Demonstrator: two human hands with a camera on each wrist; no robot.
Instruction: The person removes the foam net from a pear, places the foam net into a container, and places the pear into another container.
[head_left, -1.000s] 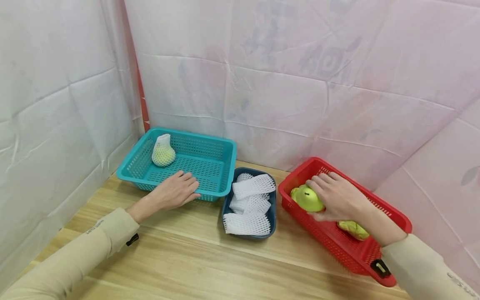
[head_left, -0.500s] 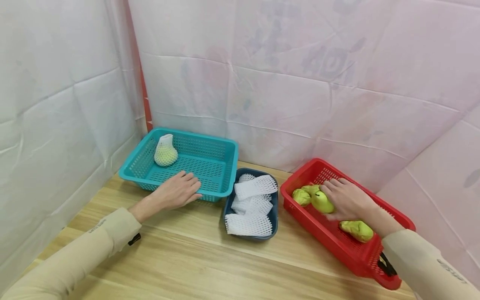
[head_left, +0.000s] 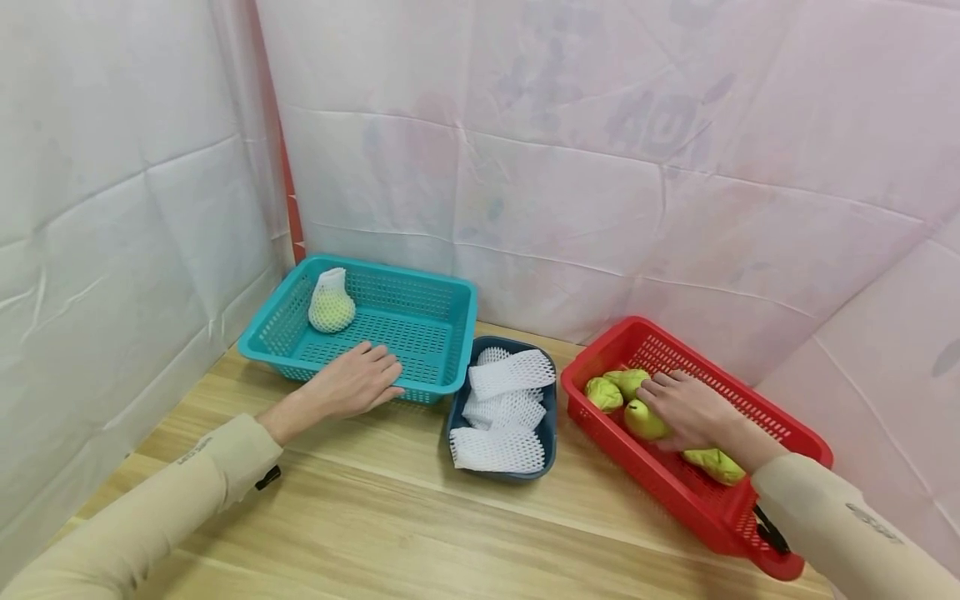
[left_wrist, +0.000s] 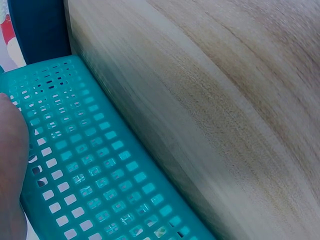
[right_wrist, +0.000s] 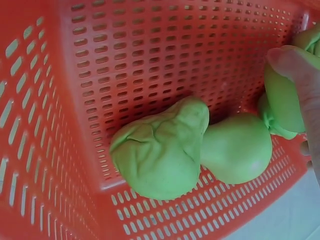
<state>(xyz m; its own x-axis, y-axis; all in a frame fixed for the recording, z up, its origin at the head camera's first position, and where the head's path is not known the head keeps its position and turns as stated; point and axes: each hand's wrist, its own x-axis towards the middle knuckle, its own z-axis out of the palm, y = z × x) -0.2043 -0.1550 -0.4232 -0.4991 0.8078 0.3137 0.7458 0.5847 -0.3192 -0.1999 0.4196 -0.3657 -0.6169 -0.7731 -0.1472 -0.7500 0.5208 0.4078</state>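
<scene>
My right hand (head_left: 693, 412) reaches into the red basket (head_left: 780, 429) and holds a smooth green pear (head_left: 645, 420). In the right wrist view the thumb (right_wrist: 287, 62) presses on that pear (right_wrist: 282, 100), while most of the fingers are hidden. Beside it lie a wrinkled green pear (right_wrist: 160, 150) and another smooth pear (right_wrist: 237, 150). Two more wrinkled green pieces (head_left: 602, 394) sit at the basket's left end. My left hand (head_left: 352, 383) rests on the near rim of the teal basket (head_left: 442, 385), its fingers lying over the edge.
A pear in a white foam net (head_left: 332, 304) stands in the teal basket's left part. Between the baskets, a dark blue bin (head_left: 551, 408) holds several white foam nets (head_left: 498, 450). Wooden tabletop (head_left: 420, 517) lies in front; hung white cloth (head_left: 525, 208) bounds the back and sides.
My right hand has moved right and slightly nearer inside the red basket with the smooth pear, showing more of the wrinkled ones at the left end. The left hand stays on the rim.
</scene>
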